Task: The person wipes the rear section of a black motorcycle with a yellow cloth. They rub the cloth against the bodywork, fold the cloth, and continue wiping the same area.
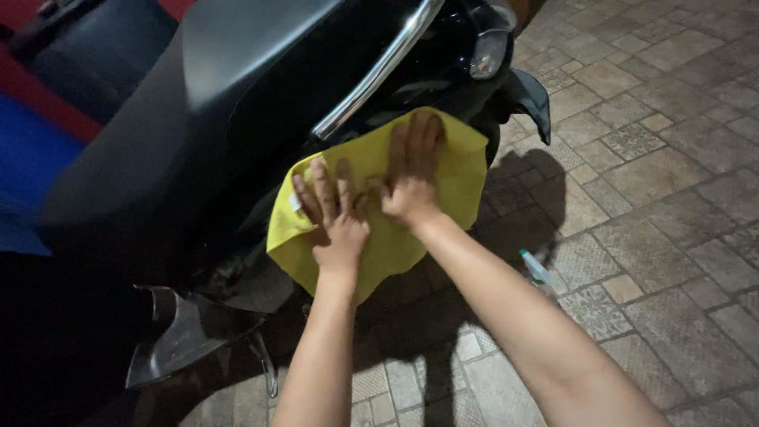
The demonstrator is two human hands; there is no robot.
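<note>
Presently, a yellow cloth (379, 198) is seen spread against the dark side panel of a black scooter (237, 103), just below the chrome grab rail (379, 71) and beside the tail light (488, 54). Both hands are laid flat on the cloth, fingers extended and spread, palms pressed to the fabric; nothing is gripped by either. The left hand (336, 217) is placed on the lower left part of the cloth, with its fingertips near a small white tag at the cloth's edge. The right hand (411, 174) is placed higher, its fingers directed toward the rail. The two hands are observed side by side, nearly touching at the thumbs. The black seat (158, 119) is noted above and to the left of the cloth.

One container is recorded: a small spray bottle (538, 269) lying on the patterned paved floor (672, 198), to the right of the right forearm and well apart from the cloth. Its contents cannot be determined. A grey footrest panel (190, 332) is seen at lower left, in shadow.
</note>
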